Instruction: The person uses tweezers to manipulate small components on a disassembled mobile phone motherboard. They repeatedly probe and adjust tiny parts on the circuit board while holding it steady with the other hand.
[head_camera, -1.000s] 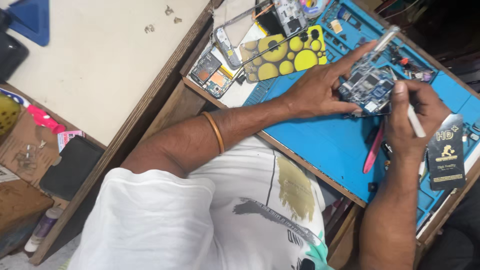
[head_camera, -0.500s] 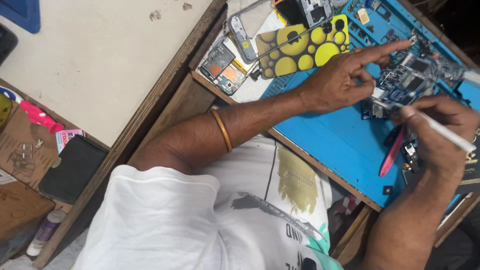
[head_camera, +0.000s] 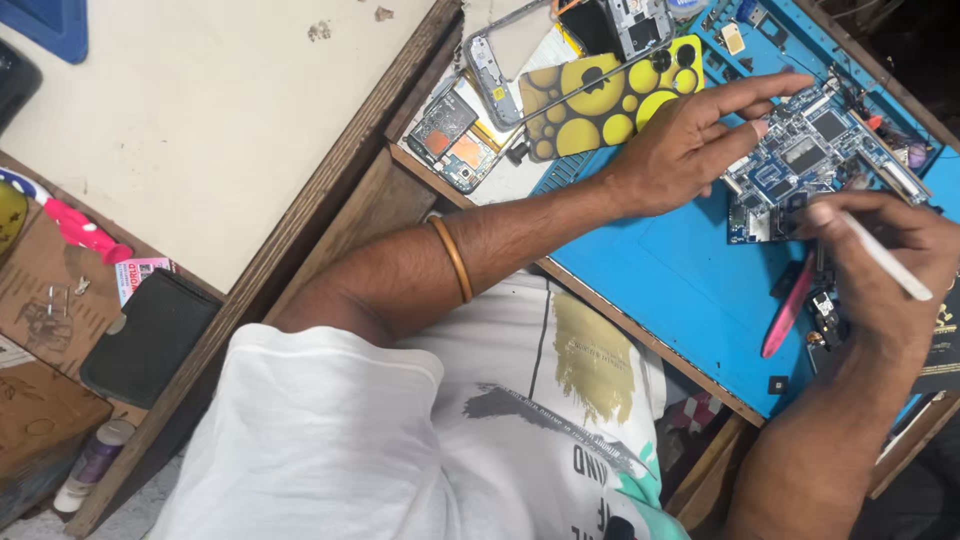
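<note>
A blue circuit board lies on the blue work mat. My left hand rests over the board's near-left edge, fingers stretched out and pressing it down. My right hand grips a thin white tool like a pen, its tip hidden behind my fingers near the board's right corner. A brass bangle sits on my left forearm.
A pink pry tool and small dark parts lie on the mat by my right hand. A yellow-spotted black phone cover, a phone frame and a small opened board lie further left. A black pouch sits on the floor side.
The view has shifted, with the board now nearer the upper right. My left hand's fingers have spread flatter over the board. My right hand has brought the white tool closer to the board.
</note>
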